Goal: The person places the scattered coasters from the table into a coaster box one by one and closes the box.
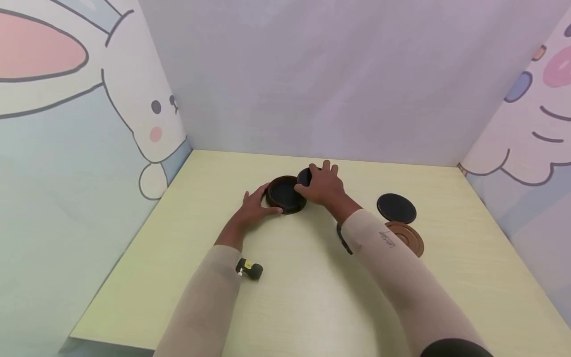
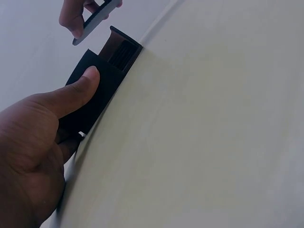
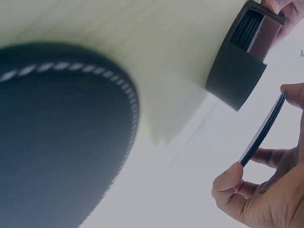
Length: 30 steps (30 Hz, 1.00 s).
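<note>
My left hand [image 1: 252,214] grips the side of a round black coaster holder [image 1: 292,210] with a brown inside. In the left wrist view its thumb lies along the holder's outer wall [image 2: 102,90]. A gap in that wall shows several thin black coasters [image 3: 247,29] stacked inside. At the holder's far right my right hand [image 1: 324,186] holds a round black coaster [image 1: 304,177] by its edges, between thumb and fingers. The right wrist view shows this coaster [image 3: 263,128] tilted, raised and apart from the holder.
Right of my right forearm lie a black disc [image 1: 396,208] and a brown ringed disc [image 1: 408,239], partly behind the sleeve. A dark rounded piece with white stitching [image 3: 61,128] looms close to the right wrist camera. A pale wall [image 1: 303,89] borders the table's back edge.
</note>
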Tool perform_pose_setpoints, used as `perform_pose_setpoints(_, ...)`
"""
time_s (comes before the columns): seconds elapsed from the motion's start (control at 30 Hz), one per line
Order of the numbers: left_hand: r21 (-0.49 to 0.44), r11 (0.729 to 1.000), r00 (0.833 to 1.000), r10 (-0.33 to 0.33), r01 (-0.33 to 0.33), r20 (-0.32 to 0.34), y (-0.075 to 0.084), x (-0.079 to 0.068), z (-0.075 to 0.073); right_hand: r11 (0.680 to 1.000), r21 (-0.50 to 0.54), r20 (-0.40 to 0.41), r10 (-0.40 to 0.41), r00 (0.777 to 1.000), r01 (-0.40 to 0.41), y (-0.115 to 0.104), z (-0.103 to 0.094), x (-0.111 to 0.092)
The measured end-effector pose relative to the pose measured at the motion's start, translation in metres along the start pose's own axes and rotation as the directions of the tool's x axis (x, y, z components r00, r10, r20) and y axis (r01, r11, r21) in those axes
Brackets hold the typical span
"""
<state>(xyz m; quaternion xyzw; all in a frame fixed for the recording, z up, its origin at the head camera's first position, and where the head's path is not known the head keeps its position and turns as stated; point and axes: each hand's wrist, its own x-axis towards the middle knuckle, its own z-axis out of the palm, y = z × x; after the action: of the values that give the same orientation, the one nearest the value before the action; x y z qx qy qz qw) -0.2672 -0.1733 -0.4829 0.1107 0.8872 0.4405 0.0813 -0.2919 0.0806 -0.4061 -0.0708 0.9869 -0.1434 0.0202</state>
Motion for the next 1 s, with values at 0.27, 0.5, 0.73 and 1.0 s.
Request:
perform_pose_setpoints(0.27,0.005,1.0,1.0,0.014,-0.015,0.021,0.002,0.0,0.0,1.0,-0.026,0.001,-0.011,1.0,0.011,-0.018,0.002,0.003)
perform_pose_setpoints(0.5,0.008,1.0,1.0,-0.019,0.019,0.012,0.005,-0.003,-0.001,1.0,-0.011,-0.003,-0.007,1.0,0.007,-0.04,0.007,0.006)
perform_pose_setpoints(0.73,0.005,0.999,0.999,-0.032,0.032,0.009,0.002,-0.002,-0.002,1.0,-0.017,0.027,-0.009,1.0,0.01,-0.064,0.009,0.009)
perform_pose_setpoints(1.0,-0.008,0.999,0.999,0.041,-0.041,0.01,0.0,-0.001,-0.003,1.0,-0.018,0.041,-0.002,0.999,0.003,-0.077,0.013,0.008)
